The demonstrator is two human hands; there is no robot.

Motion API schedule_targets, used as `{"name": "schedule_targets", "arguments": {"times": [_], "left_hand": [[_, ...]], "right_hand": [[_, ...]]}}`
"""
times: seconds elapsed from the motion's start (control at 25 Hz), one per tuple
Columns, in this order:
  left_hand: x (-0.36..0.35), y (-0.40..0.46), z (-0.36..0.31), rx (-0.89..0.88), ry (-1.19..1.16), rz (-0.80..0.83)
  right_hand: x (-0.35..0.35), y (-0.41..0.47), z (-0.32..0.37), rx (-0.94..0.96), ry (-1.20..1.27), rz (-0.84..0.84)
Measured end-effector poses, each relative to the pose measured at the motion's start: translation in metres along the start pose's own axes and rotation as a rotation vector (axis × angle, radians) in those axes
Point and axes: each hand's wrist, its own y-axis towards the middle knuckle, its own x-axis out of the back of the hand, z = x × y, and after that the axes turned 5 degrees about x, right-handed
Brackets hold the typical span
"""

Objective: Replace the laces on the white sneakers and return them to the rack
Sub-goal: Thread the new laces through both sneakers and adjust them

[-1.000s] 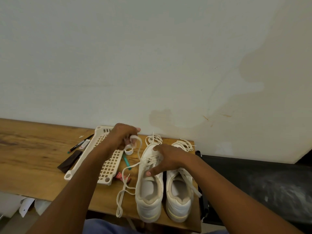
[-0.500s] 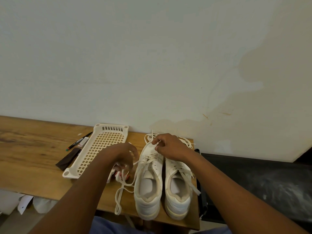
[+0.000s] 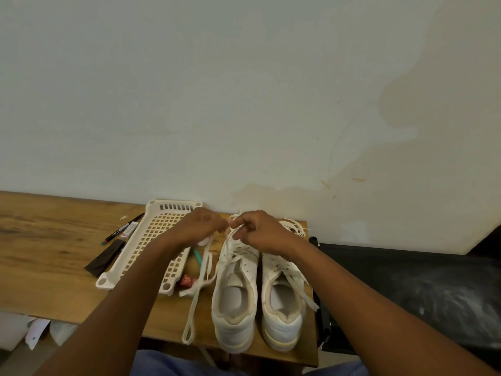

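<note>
The toe of the left sneaker (image 3: 235, 291) was hidden behind both hands. The left hand (image 3: 202, 226) and right hand (image 3: 259, 230) met just over it, each pinching the lace (image 3: 199, 289), whose loose loop trailed down beside that sneaker; the right sneaker (image 3: 283, 302) stood touching its other side.

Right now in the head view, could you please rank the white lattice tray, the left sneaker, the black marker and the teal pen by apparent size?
1. White lattice tray, partly behind the arm
2. Left sneaker
3. Black marker
4. Teal pen, mostly hidden, so its rank is unsure
</note>
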Motion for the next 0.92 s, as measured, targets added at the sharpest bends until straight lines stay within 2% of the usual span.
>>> {"name": "schedule_targets", "arguments": {"times": [0.08,0.16,0.28,0.36,0.48,0.64,0.8,0.88,0.92], "left_hand": [[-0.002,-0.002,-0.01,-0.086,-0.279,-0.105],[-0.002,0.001,-0.016,-0.104,-0.5,-0.19],[0.01,0.004,-0.011,0.002,-0.915,-0.273],[0.021,0.001,-0.006,0.015,-1.238,-0.278],[0.033,-0.003,0.003,-0.025,-1.511,-0.388],[0.039,-0.007,0.008,-0.063,-1.724,-0.435],[0.042,-0.007,0.011,-0.116,-1.776,-0.396],[0.041,-0.004,0.009,-0.152,-1.628,-0.372],[0.038,-0.003,0.007,-0.15,-1.444,-0.389]], "right_hand": [[-0.002,-0.002,0.012,-0.008,0.249,0.062],[0.0,-0.005,0.024,0.029,0.448,0.049],[0.009,-0.004,0.031,0.064,0.639,-0.133],[0.015,-0.003,0.029,-0.018,0.728,-0.266],[0.021,-0.003,0.021,-0.215,0.834,-0.456],[0.021,-0.001,0.014,-0.345,0.829,-0.573],[0.022,-0.001,0.007,-0.379,0.575,-0.575],[0.02,-0.003,0.004,-0.348,0.484,-0.471],[0.017,-0.003,0.004,-0.311,0.419,-0.417]]}}
